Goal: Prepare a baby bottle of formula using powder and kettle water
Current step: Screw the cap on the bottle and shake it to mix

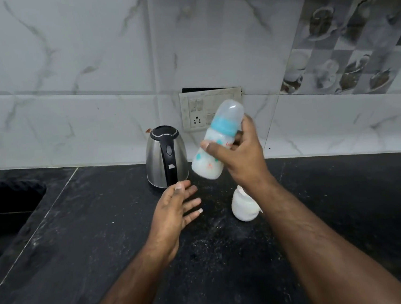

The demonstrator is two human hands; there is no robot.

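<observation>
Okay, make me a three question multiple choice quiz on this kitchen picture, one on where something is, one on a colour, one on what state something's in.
1. Where does the kettle stand?
A. In the sink
B. On the black counter by the wall
C. On a shelf

2. What colour is the baby bottle collar?
A. Red
B. Yellow
C. Light blue

3. What is the left hand doing?
A. Holding nothing, fingers spread
B. Gripping the kettle handle
C. Holding a spoon

Answers: 1 B, its base sits on the dark counter below the tiles. 2 C, the band under the clear cap is blue. 3 A, only the right hand holds the bottle.
</observation>
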